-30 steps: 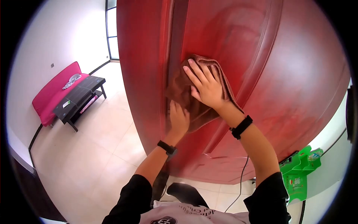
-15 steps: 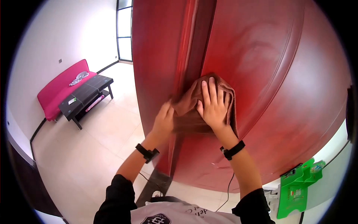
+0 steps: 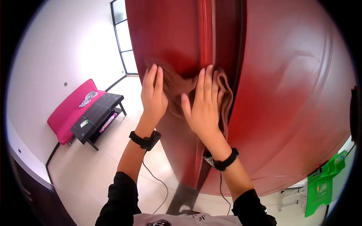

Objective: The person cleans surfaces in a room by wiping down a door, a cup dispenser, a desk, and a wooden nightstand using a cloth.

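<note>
A brown cloth [image 3: 177, 92] lies spread against the red door [image 3: 169, 34], bunched up at its right end. My left hand [image 3: 153, 94] is on the cloth's left part near the door's left edge, fingers pointing up over the fabric. My right hand [image 3: 203, 103] presses flat on the cloth's right part, over the door's raised moulding, with its thumb held away from the fingers. Both wrists wear black bands. Whether the left fingers pinch the fabric is hard to see.
To the left are a pink sofa [image 3: 68, 113] and a low black table [image 3: 94, 120] on the tiled floor [image 3: 117, 165]. A green plastic rack [image 3: 319, 188] stands at the lower right. Thin cables hang below both arms.
Both hands and the cloth have shifted left across the door, past the dark groove onto the left moulding. My left hand has risen to the cloth's upper left part. The view has turned.
</note>
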Available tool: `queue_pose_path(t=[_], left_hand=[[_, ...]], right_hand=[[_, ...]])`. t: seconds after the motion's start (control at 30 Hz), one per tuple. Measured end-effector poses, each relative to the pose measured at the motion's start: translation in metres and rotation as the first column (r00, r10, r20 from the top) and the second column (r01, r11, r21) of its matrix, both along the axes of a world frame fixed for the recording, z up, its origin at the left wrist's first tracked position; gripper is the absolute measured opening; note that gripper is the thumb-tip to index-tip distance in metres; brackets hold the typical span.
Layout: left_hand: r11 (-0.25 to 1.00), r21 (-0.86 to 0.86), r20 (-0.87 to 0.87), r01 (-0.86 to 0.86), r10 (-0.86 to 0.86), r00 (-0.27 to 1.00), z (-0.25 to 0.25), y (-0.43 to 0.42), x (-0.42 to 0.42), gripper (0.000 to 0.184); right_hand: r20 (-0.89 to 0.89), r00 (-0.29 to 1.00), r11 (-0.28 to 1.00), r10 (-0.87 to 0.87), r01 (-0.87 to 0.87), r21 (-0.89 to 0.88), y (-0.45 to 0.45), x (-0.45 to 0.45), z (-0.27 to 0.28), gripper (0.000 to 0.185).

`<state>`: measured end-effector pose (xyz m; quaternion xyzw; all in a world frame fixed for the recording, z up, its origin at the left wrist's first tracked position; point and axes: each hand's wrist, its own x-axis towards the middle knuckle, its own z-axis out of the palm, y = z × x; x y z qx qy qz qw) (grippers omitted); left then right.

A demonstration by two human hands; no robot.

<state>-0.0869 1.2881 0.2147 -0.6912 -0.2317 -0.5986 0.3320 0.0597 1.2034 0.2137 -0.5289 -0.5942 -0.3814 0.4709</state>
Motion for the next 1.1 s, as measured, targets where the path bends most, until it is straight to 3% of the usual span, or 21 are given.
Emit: queue_pose_path(t=[0.07,0.1,0.17,0.23,0.27,0.3,0.37,0.4,0.5,0.57,0.63,0.7,0.8,0.9,0.97,1.03,1.1], left_hand=[[0.989,-0.063,-0.062,-0.134,0.13,0.99,0.02,0.009,-0.002,0.055],[0.987,-0.14,-0.085,-0.077,0.066,0.994,0.017,0.022,-0.002,0.059],[0.975,-0.154,-0.18,-0.159,0.13,0.975,0.016,0.018,-0.013,0.063],[0.974,-0.188,-0.206,-0.13,0.091,0.974,0.01,0.013,-0.025,0.07],[0.949,-0.234,-0.276,-0.213,0.146,0.95,0.003,0.01,-0.03,0.079],[0.946,-0.24,-0.286,-0.218,0.145,0.947,-0.003,0.011,-0.032,0.079],[0.936,-0.301,-0.208,-0.182,0.122,0.97,-0.017,0.013,-0.031,0.085],[0.915,-0.328,-0.242,-0.236,0.16,0.957,-0.018,0.013,-0.03,0.092],[0.908,-0.407,-0.115,-0.097,0.055,0.992,-0.009,0.005,-0.013,0.094],[0.911,-0.411,-0.091,-0.023,-0.016,0.996,-0.006,0.014,-0.012,0.098],[0.954,-0.3,-0.029,0.006,-0.015,0.999,-0.009,0.031,-0.009,0.094],[0.97,-0.24,0.007,0.04,-0.039,0.999,-0.012,0.035,-0.006,0.087],[0.971,-0.239,-0.015,-0.004,0.0,1.0,-0.011,0.037,-0.008,0.071],[0.972,-0.233,-0.128,0.004,-0.035,0.991,-0.016,0.042,-0.017,0.079],[0.976,-0.219,-0.114,0.016,-0.042,0.993,-0.013,0.045,-0.021,0.072],[0.991,-0.13,-0.214,-0.032,0.003,0.977,-0.006,0.048,-0.029,0.067],[0.996,-0.087,-0.24,0.012,-0.032,0.97,0.012,0.05,-0.032,0.062]], right_hand=[[-0.031,0.997,0.998,-0.066,0.067,0.021,0.021,-0.011,0.002,0.067],[-0.075,0.993,0.993,-0.089,0.094,0.069,0.025,-0.013,-0.001,0.067],[-0.107,0.982,0.97,-0.157,0.174,0.171,0.034,-0.015,-0.008,0.066],[-0.141,0.981,0.972,-0.132,0.156,0.177,0.036,-0.017,-0.017,0.066],[-0.155,0.985,0.969,-0.073,0.107,0.223,0.037,-0.015,-0.019,0.065],[-0.161,0.986,0.949,-0.039,0.087,0.302,0.039,-0.013,-0.023,0.056],[-0.001,0.998,0.905,0.063,-0.056,0.423,0.036,-0.008,-0.034,0.053],[0.014,0.996,0.875,0.092,-0.088,0.476,0.033,-0.008,-0.039,0.04],[0.074,0.985,0.908,0.155,-0.172,0.382,0.028,-0.005,-0.03,0.031],[0.051,0.997,0.933,0.063,-0.077,0.352,0.027,-0.013,-0.027,0.035],[-0.054,0.996,0.973,0.075,-0.062,0.22,0.029,-0.015,-0.024,0.04],[-0.038,0.999,0.986,0.024,-0.017,0.165,0.031,-0.016,-0.027,0.047],[0.005,0.986,0.983,-0.17,0.169,0.075,0.035,-0.019,-0.026,0.06],[-0.026,0.975,0.975,-0.221,0.222,0.004,0.034,-0.022,-0.022,0.063],[-0.005,0.968,0.967,-0.252,0.252,-0.018,0.031,-0.023,-0.009,0.067],[-0.011,0.98,0.978,-0.201,0.2,-0.054,0.027,-0.022,0.012,0.069],[0.045,0.971,0.972,-0.235,0.235,0.0,0.029,-0.02,0.042,0.07]])
